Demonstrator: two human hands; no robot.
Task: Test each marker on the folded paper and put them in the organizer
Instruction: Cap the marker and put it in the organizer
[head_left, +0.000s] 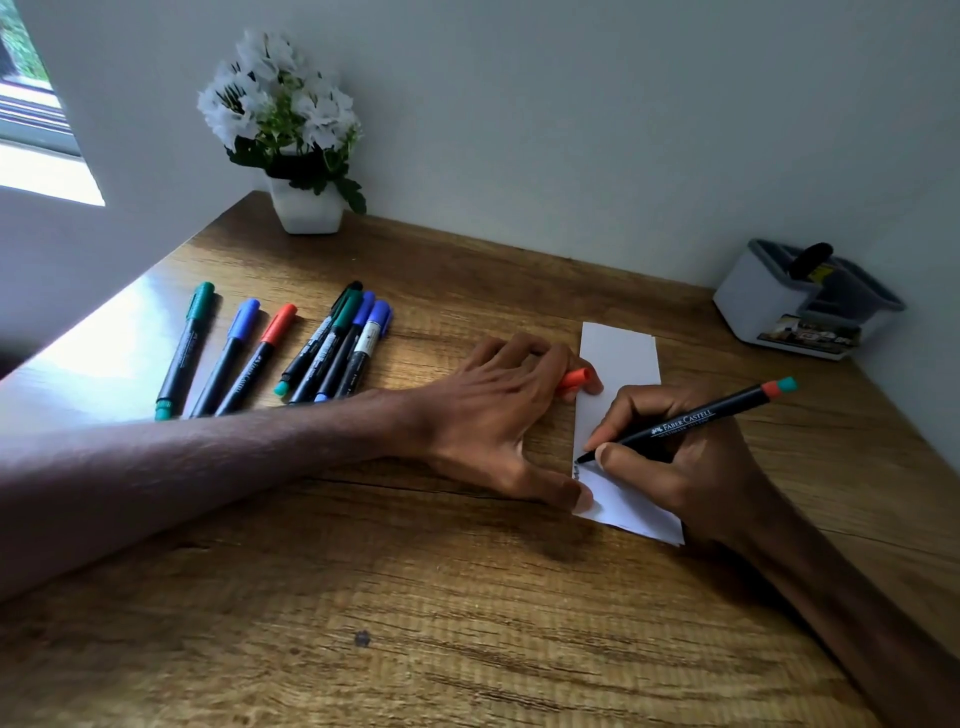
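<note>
Two hands busy: right hand (670, 467) grips marker (691, 420) w/ tip on folded paper (618, 353), left hand (493, 410) holds orange cap (574, 378).

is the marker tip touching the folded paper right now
Touching. The head view shows the tip of the marker in the right hand meeting the folded paper at its left edge, with a dark mark right at the tip.

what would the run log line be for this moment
right hand: writing with marker on folded paper | left hand: steadies paper, holds orange cap
</note>
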